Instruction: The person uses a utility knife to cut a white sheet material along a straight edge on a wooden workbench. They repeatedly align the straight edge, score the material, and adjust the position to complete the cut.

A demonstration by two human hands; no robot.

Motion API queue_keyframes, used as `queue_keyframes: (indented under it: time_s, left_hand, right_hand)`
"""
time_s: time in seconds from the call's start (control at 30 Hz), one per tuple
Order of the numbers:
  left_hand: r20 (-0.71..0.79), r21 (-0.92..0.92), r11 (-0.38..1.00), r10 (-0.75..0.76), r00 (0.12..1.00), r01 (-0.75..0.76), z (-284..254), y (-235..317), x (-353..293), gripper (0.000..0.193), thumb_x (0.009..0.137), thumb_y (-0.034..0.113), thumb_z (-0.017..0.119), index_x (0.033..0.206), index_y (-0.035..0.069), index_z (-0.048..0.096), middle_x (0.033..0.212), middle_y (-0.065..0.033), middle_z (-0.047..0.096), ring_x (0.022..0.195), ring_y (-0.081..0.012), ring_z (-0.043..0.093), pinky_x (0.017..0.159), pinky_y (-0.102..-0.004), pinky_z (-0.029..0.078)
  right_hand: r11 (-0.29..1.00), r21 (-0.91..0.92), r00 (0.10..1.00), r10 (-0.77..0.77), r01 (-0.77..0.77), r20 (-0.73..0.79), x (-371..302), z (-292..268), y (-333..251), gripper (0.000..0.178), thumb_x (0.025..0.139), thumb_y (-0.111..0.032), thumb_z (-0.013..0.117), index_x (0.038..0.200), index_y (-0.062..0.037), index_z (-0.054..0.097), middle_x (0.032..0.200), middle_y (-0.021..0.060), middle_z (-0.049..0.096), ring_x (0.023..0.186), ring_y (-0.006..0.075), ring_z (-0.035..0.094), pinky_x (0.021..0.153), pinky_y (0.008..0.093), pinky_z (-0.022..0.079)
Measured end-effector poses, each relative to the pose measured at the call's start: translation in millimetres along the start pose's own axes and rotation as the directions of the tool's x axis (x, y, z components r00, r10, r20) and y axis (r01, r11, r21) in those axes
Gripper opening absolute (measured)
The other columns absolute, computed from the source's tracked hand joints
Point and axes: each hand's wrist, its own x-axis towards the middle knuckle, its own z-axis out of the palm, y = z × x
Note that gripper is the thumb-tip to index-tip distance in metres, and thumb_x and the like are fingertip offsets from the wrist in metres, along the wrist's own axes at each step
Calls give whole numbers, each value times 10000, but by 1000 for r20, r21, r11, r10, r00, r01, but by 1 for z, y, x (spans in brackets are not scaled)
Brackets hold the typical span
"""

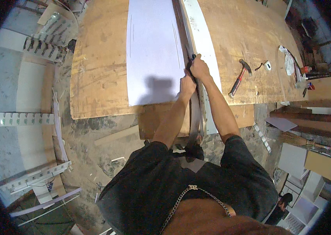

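Observation:
My left hand [188,85] is closed on a long dark flexible strip [194,121], whose lower end curves down off the worktable toward my body. Just beyond it and to the right, my right hand [200,67] is closed around a small dark tool [192,58] with a bluish part, mostly hidden by the fingers. The strip runs along a long narrow board [189,27] standing on edge. To its left lies a white panel [153,47] with thin dark pencil-like lines; a second white panel [208,43] is on the right.
On the wooden worktable [99,58], a claw hammer [239,80] with a red and black handle lies to the right, near a tape measure [267,65] and a crumpled white plastic bag [289,62]. Offcuts lie on the floor at left; a broom [291,138] and boxes stand at right.

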Motion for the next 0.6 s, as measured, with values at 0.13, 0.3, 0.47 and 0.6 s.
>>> queue_keyframes:
  time_s: [0.13, 0.3, 0.47, 0.6]
  left_hand:
    - [40, 22, 999, -50, 998, 49, -6, 10, 3, 802, 789, 22, 653, 1426, -176, 207, 895, -330, 657, 855, -456, 665, 754, -508, 545]
    - [14, 0, 999, 50, 999, -50, 0, -9, 9, 707, 788, 32, 664, 1378, -124, 307, 884, -327, 655, 850, -474, 655, 756, -524, 545]
    - [-48, -90, 996, 2, 999, -6, 3, -5, 8, 603, 808, 49, 657, 1323, -83, 373, 883, -322, 660, 851, -493, 645, 759, -545, 533]
    - [-73, -182, 982, -71, 995, 57, -4, 3, -10, 582, 865, 76, 604, 1364, -76, 347, 914, -334, 655, 867, -510, 633, 769, -549, 526]
  right_hand:
    - [999, -31, 1000, 31, -31, 2, 5, -3, 1, 430, 809, -119, 600, 1118, 100, 397, 933, 340, 661, 890, 475, 674, 817, 521, 543]
    - [997, -39, 998, 61, -60, 14, 6, -8, -15, 427, 817, -126, 588, 1129, 105, 410, 956, 342, 661, 912, 469, 678, 838, 505, 548]
    - [997, -37, 997, 71, -71, 5, 8, -7, -22, 442, 817, -127, 588, 1131, 130, 413, 976, 346, 662, 931, 454, 683, 859, 480, 550]
    - [998, -25, 999, 54, -54, -11, 10, -4, -23, 464, 792, -110, 630, 1113, 127, 393, 946, 354, 653, 911, 461, 678, 826, 495, 554]
